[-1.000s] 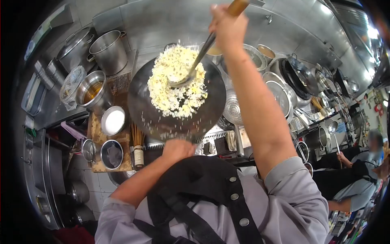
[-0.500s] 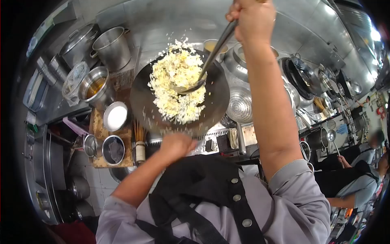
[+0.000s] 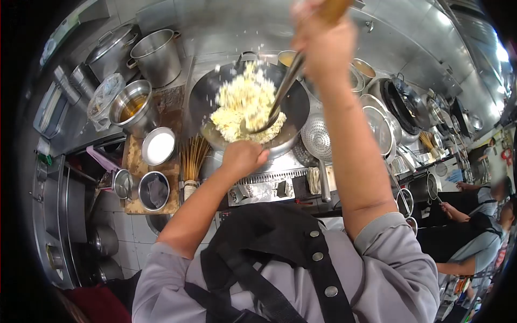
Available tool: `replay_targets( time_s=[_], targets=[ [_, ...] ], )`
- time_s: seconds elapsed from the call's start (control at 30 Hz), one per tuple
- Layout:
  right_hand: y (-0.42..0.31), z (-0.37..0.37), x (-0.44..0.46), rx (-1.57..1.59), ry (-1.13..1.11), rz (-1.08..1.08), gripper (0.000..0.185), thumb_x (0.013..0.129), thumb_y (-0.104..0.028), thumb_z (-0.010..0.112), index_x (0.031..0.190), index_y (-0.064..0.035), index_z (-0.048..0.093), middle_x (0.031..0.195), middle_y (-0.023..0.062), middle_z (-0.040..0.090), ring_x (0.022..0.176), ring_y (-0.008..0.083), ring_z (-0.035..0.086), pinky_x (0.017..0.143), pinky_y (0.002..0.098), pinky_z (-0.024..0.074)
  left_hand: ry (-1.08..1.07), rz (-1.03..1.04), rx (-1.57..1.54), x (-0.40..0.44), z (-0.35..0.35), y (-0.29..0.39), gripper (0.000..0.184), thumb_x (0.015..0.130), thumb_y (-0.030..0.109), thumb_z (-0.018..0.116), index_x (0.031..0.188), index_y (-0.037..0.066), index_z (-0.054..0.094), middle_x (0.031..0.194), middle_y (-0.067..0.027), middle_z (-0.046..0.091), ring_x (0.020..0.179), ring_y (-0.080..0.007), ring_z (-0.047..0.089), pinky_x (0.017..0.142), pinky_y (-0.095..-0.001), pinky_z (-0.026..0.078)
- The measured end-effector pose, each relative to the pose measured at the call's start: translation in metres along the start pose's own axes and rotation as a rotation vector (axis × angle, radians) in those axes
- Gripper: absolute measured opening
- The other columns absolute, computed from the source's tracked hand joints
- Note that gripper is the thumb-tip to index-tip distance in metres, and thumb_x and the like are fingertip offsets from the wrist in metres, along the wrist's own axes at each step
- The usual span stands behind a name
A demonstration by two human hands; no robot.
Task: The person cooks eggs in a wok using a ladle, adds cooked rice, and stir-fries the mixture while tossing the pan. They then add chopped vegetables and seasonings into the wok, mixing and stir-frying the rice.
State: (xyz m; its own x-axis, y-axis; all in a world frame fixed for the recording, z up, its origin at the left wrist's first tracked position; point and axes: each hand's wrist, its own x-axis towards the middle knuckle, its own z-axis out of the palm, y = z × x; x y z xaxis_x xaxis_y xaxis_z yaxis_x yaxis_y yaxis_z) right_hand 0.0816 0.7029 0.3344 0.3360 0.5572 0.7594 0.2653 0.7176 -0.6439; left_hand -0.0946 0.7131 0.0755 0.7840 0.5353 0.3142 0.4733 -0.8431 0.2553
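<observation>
A large dark wok holds a heap of yellow and white rice, with loose grains in the air above it. My left hand is closed at the wok's near rim; the part it grips is hidden under the fingers. High over the wok's right side, my right hand, blurred, is wrapped round the wooden handle of a metal ladle. The ladle's bowl lies against the rice.
To the left stand a pot of amber liquid, a bowl of white contents, a bamboo brush and tall steel pots. A perforated skimmer lies right of the wok. Co-workers stand far right.
The wok's near side has lifted away from me with my left hand, and the rice has bunched up. My right hand and the ladle have shifted slightly.
</observation>
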Motion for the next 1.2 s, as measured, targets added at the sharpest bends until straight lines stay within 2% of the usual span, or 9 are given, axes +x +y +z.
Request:
replay_targets(
  time_s=[0.1,0.2,0.27,0.37,0.5,0.73,0.9,1.07,1.2],
  targets=[
    [0.066,0.016,-0.031,-0.068,0.205,0.014,0.015,0.092,-0.009,0.072,0.084,-0.0018,0.062,0.061,0.0026,0.059,0.049,0.0112,0.056,0.048,0.0277,0.0446,0.280,0.074,-0.098,0.002,0.038,-0.010,0.045,0.096,0.040,0.062,0.065,0.007,0.063,0.067,-0.0163,0.065,0.064,-0.0366,0.066,0.060,-0.0519,0.051],
    [0.064,-0.005,0.001,-0.285,0.245,0.011,0.015,0.093,-0.009,0.073,0.084,-0.0028,0.062,0.061,0.0024,0.058,0.049,0.0113,0.055,0.048,0.0281,0.0447,0.011,0.037,-0.064,-0.065,0.044,0.020,0.040,0.091,0.037,0.069,0.063,0.009,0.065,0.062,-0.0144,0.063,0.061,-0.0382,0.065,0.059,-0.0498,0.052],
    [0.004,-0.011,0.025,0.015,0.249,0.135,0.026,0.088,-0.022,0.079,0.082,-0.0014,0.063,0.072,0.0046,0.066,0.062,0.0119,0.062,0.060,0.0294,0.0502,-0.051,0.122,-0.156,-0.085,0.024,0.021,0.042,0.095,0.043,0.061,0.071,0.011,0.072,0.071,-0.0133,0.070,0.065,-0.0342,0.069,0.061,-0.0493,0.055],
    [-0.022,-0.016,0.014,0.030,0.017,0.097,0.026,0.088,-0.022,0.079,0.084,-0.0019,0.063,0.071,0.0046,0.065,0.063,0.0131,0.063,0.061,0.0297,0.0503,0.024,0.064,-0.067,-0.027,-0.001,0.007,0.044,0.096,0.045,0.059,0.070,0.010,0.071,0.071,-0.0161,0.069,0.067,-0.0360,0.069,0.062,-0.0513,0.054],
    [0.053,0.021,-0.025,-0.118,0.218,0.023,0.016,0.091,-0.010,0.073,0.082,-0.0021,0.061,0.061,0.0028,0.057,0.048,0.0124,0.054,0.047,0.0294,0.0439,0.214,0.037,-0.029,-0.005,0.043,-0.012,0.043,0.096,0.042,0.061,0.068,0.010,0.069,0.069,-0.0157,0.068,0.067,-0.0376,0.068,0.062,-0.0521,0.052],
    [-0.018,0.009,0.018,-0.021,0.176,0.220,0.025,0.086,-0.023,0.081,0.083,-0.0048,0.065,0.065,0.0014,0.059,0.054,0.0141,0.057,0.053,0.0297,0.0460,-0.059,0.033,0.039,-0.060,-0.004,0.018,0.044,0.093,0.045,0.064,0.068,0.010,0.071,0.071,-0.0134,0.070,0.066,-0.0356,0.069,0.062,-0.0496,0.054],
    [0.064,0.030,-0.033,-0.114,0.204,0.027,0.022,0.090,-0.010,0.079,0.096,-0.0025,0.059,0.065,0.0024,0.059,0.047,0.0113,0.054,0.045,0.0271,0.0439,0.349,0.083,-0.046,-0.009,0.037,-0.011,0.046,0.095,0.038,0.062,0.061,0.008,0.063,0.066,-0.0150,0.066,0.062,-0.0390,0.065,0.058,-0.0519,0.050],
    [0.009,0.006,0.031,0.046,0.257,0.144,0.022,0.091,-0.011,0.079,0.096,-0.0022,0.059,0.063,0.0014,0.056,0.046,0.0111,0.052,0.045,0.0265,0.0428,-0.104,0.084,-0.166,-0.101,0.022,0.014,0.042,0.094,0.045,0.063,0.070,0.012,0.072,0.069,-0.0117,0.069,0.066,-0.0357,0.070,0.060,-0.0500,0.055],
    [-0.022,0.011,0.001,0.092,0.168,0.081,0.021,0.090,-0.013,0.079,0.093,-0.0019,0.061,0.063,0.0021,0.057,0.047,0.0104,0.052,0.045,0.0278,0.0427,0.025,0.063,-0.039,-0.028,-0.005,-0.009,0.044,0.096,0.044,0.059,0.070,0.010,0.070,0.073,-0.0132,0.069,0.067,-0.0359,0.068,0.060,-0.0510,0.052]
  ],
)
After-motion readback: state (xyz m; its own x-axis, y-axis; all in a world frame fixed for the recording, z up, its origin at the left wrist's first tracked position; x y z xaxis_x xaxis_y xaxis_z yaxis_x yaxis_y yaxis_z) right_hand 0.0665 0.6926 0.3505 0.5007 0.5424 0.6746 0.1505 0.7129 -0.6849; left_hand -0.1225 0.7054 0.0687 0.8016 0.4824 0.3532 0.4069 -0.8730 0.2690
